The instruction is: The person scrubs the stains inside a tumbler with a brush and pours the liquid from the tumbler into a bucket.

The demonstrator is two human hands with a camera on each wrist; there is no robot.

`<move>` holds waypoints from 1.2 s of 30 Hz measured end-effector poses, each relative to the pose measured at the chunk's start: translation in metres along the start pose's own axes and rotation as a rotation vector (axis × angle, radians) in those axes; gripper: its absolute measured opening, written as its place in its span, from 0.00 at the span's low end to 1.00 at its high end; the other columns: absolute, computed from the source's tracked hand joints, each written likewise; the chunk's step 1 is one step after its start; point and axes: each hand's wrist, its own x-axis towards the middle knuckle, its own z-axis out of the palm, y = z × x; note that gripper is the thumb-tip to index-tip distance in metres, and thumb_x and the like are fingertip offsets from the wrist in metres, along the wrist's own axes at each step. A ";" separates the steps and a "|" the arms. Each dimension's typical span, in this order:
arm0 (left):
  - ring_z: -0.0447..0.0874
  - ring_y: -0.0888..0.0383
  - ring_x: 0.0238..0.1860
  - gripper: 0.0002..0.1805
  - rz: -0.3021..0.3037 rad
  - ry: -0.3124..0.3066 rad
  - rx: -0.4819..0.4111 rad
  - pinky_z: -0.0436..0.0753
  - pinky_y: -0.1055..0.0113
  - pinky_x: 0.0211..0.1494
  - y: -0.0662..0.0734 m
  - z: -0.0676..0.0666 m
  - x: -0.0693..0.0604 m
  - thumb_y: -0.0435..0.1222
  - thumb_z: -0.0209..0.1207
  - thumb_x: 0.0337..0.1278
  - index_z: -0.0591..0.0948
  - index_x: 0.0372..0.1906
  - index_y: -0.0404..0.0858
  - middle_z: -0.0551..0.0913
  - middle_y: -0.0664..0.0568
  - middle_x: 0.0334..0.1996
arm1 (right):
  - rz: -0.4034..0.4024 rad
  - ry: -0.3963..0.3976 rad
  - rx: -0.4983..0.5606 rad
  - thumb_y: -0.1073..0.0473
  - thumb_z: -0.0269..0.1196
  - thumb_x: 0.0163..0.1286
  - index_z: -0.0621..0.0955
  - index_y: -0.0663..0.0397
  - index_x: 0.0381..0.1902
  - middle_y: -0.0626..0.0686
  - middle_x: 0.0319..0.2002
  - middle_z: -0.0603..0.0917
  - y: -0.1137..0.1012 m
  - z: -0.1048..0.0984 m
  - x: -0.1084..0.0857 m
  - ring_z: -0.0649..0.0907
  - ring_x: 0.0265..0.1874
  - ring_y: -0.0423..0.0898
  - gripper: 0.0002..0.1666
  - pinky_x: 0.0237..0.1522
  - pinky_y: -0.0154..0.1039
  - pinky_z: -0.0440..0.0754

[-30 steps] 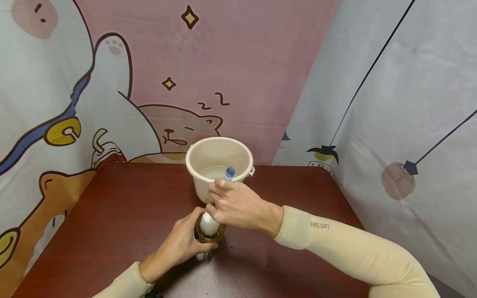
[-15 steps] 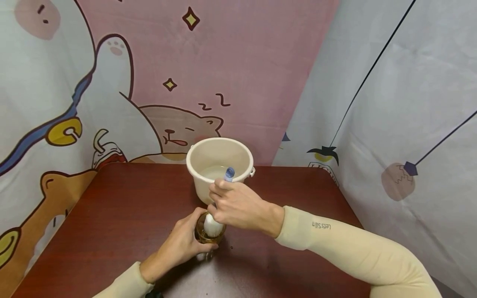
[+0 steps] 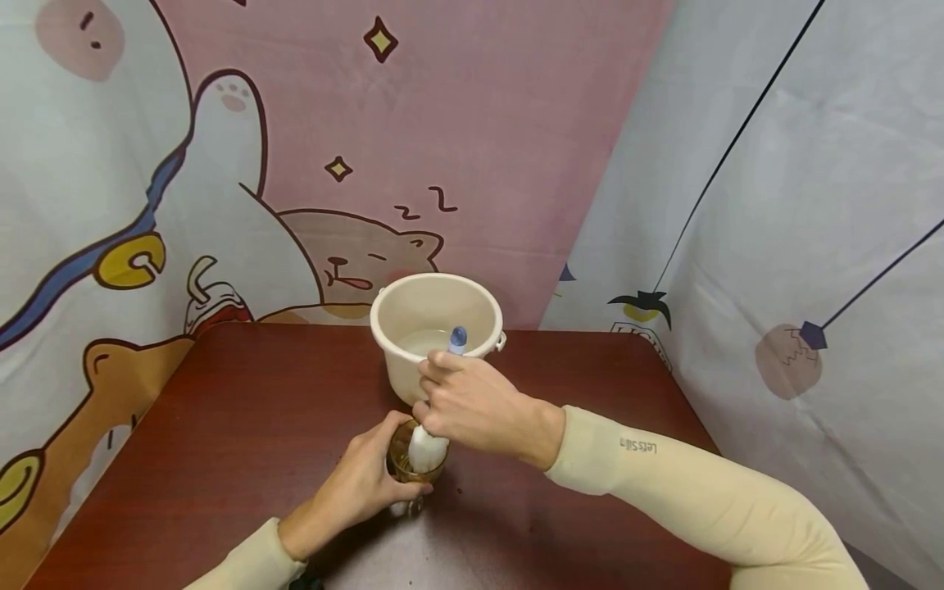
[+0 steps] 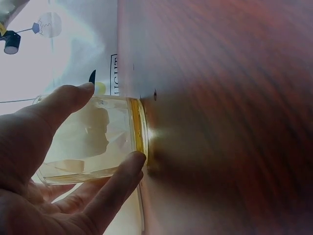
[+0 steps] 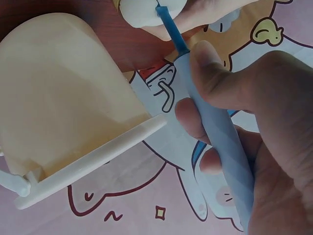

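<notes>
An amber glass cup stands on the table, and my left hand grips it, thumb on one side and fingers round the other. In the left wrist view the glass is see-through, with a pale shape inside. My right hand holds a cup brush by its blue handle. The brush's white sponge head is down inside the glass, tilted toward its right wall. The sponge's lower end is seen only through the glass.
A cream bucket with some water in it stands just behind the hands. The dark red wooden table ends at a printed curtain at the back and right. A small dark object shows at the front edge.
The brush head has shifted slightly to the right inside the glass, and my right hand has moved a little with it. My left hand keeps its hold; the bucket stays put.
</notes>
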 end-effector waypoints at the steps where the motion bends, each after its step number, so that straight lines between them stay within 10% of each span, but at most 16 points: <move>1: 0.96 0.54 0.49 0.45 0.000 0.000 0.000 0.93 0.65 0.48 0.000 0.000 0.000 0.44 0.96 0.41 0.80 0.65 0.50 0.93 0.53 0.52 | 0.001 -0.006 0.005 0.48 0.73 0.78 0.90 0.30 0.33 0.40 0.31 0.92 0.000 0.000 0.000 0.84 0.46 0.44 0.09 0.65 0.40 0.71; 14: 0.95 0.57 0.49 0.45 -0.020 -0.001 0.008 0.92 0.65 0.48 0.002 -0.001 0.001 0.43 0.97 0.39 0.82 0.64 0.49 0.94 0.55 0.52 | 0.031 -0.070 0.089 0.46 0.75 0.75 0.91 0.28 0.39 0.41 0.33 0.93 0.006 0.002 -0.006 0.83 0.45 0.45 0.03 0.63 0.43 0.70; 36: 0.93 0.60 0.49 0.45 -0.036 -0.016 0.022 0.90 0.65 0.51 0.000 0.000 0.001 0.44 0.97 0.38 0.81 0.62 0.50 0.94 0.57 0.52 | 0.180 -0.007 0.312 0.25 0.80 0.63 0.88 0.31 0.41 0.40 0.28 0.85 0.003 0.026 -0.032 0.80 0.38 0.45 0.24 0.55 0.45 0.71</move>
